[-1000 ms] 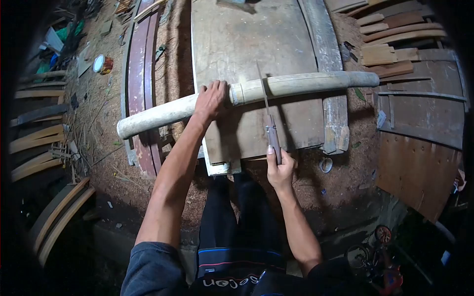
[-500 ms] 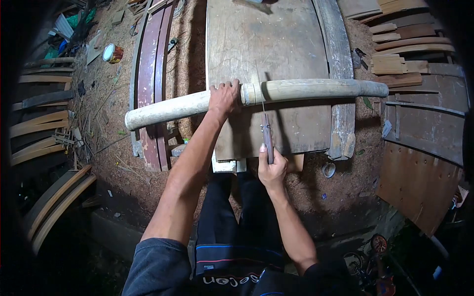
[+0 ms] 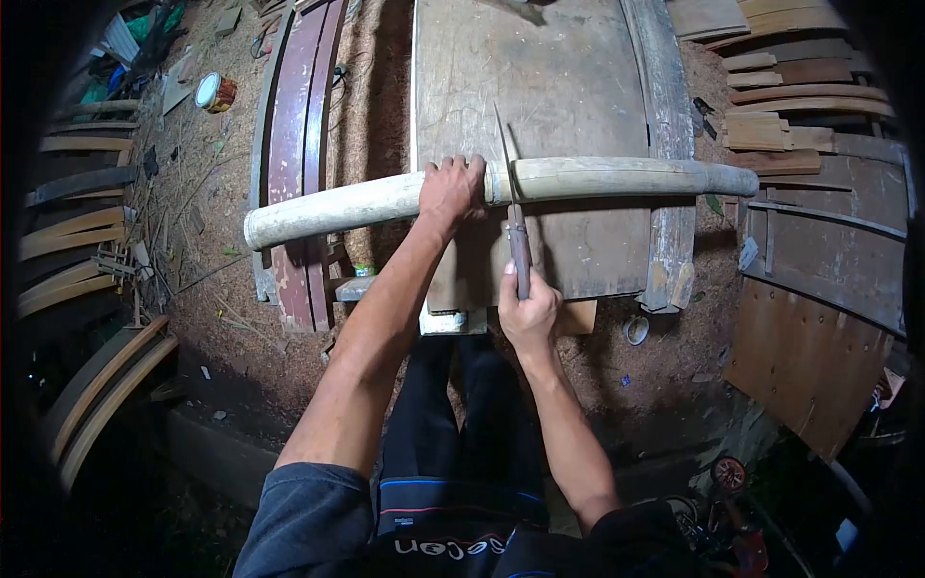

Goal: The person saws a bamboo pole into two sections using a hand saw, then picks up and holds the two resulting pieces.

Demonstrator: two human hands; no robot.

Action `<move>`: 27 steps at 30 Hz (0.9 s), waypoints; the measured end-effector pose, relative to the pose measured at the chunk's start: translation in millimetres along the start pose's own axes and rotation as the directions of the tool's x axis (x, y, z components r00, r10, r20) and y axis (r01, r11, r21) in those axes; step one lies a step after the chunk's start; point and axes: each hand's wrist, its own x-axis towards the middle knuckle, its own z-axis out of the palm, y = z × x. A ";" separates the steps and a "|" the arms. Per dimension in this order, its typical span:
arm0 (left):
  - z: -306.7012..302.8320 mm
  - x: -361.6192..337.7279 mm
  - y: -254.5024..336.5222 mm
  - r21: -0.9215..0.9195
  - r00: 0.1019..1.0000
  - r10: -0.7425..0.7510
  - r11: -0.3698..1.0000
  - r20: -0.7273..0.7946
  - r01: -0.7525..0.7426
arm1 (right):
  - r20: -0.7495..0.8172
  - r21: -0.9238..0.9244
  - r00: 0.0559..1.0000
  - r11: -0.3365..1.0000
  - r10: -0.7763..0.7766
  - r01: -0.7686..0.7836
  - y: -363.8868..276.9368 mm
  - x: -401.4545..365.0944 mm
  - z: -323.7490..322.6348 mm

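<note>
Got a long, slightly bowed pole (image 3: 617,179) laid crosswise over the bench (image 3: 525,82), sticking out past both sides, over a maroon beam (image 3: 297,144) on the left and a grey weathered beam (image 3: 673,125) on the right. Pinning it with the left grip (image 3: 451,191), clamped over the top with knuckles by the far edge. Holding a saw (image 3: 519,247) in the right grip (image 3: 530,313), closed snugly round the handle, thumb laid along it. Got the thin blade across the pole just right of the left grip, tip poking out past the far side. Can't tell cut depth from this angle. Also spotting a paint can (image 3: 222,93) on the ground off to the left, plus curved planks (image 3: 809,103) piled on both sides.
</note>
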 end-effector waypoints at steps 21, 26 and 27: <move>0.4 0.0 -1.9 -0.008 0.997 0.037 0.999 0.071 -0.036 | 0.024 0.084 0.994 0.990 0.111 -0.113 23.9 -0.8 1.6; 33.2 -3.5 1.3 0.077 0.990 0.036 0.997 -0.138 -0.026 | 0.058 0.242 0.975 0.944 0.216 -0.224 26.1 11.7 -5.1; 31.1 -4.0 1.3 0.063 0.990 0.032 0.998 -0.136 -0.023 | 0.064 0.235 0.977 0.949 0.202 -0.211 31.3 45.9 10.2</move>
